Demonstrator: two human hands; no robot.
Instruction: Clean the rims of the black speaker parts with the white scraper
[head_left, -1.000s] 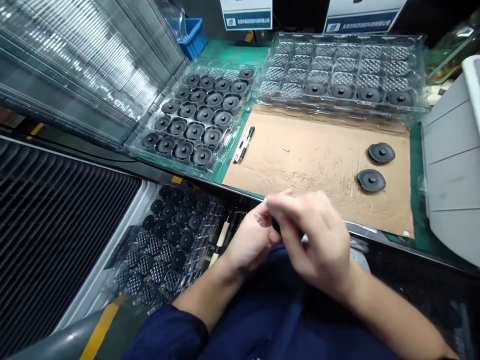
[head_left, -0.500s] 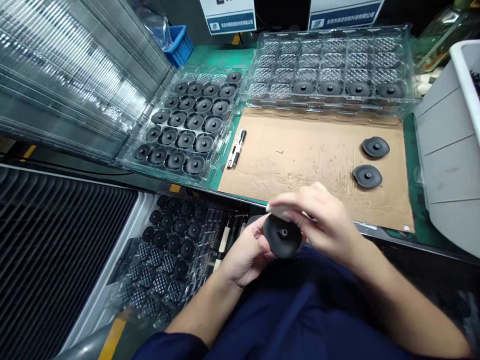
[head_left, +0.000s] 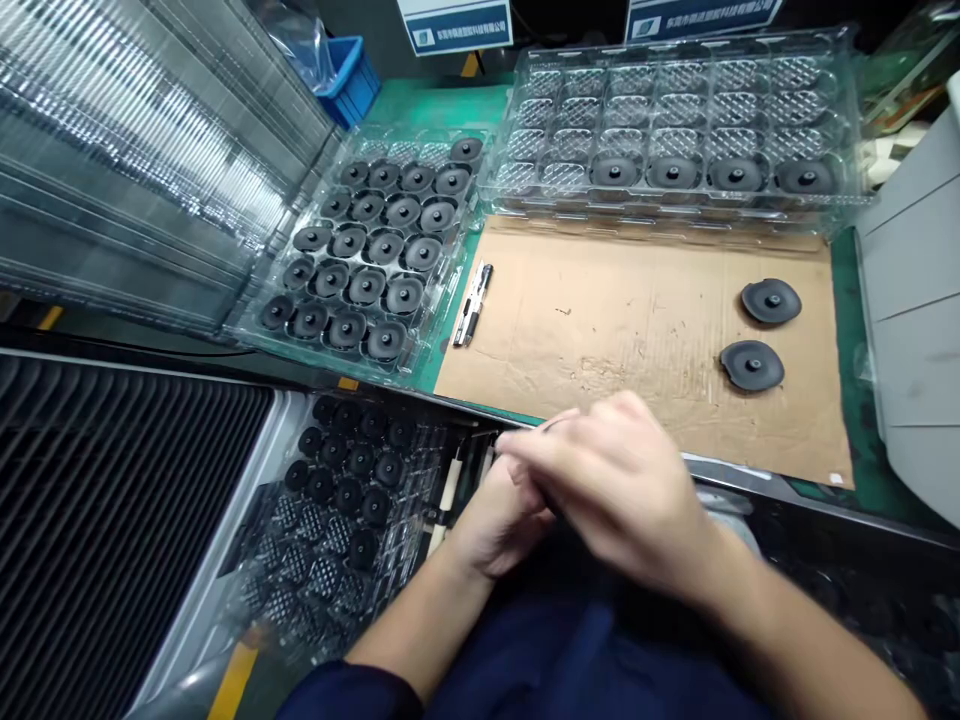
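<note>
My left hand [head_left: 499, 525] is closed at the front edge of the bench, around a round black plastic part that is now almost wholly covered by my hands. Curled over it from the right is my right hand [head_left: 634, 485], blurred, its fingers together and touching the left hand's fingers. Whether it grips anything besides the part is hidden. On the cardboard sheet [head_left: 540, 300] ahead lie two similar black parts, one farther back [head_left: 784, 300] and one nearer [head_left: 765, 372], each with a small central stud.
A clear tray [head_left: 450, 270] of black parts stands left on the green bench, another tray [head_left: 570, 205] at the back. Pens [head_left: 474, 305] lie on the cardboard's left edge. A lower tray [head_left: 397, 520] is at left, a grey bin [head_left: 919, 260] right.
My right hand has come down and across the black part, which faced me before and is now covered. My view has shifted slightly. The two parts on the cardboard stay put.
</note>
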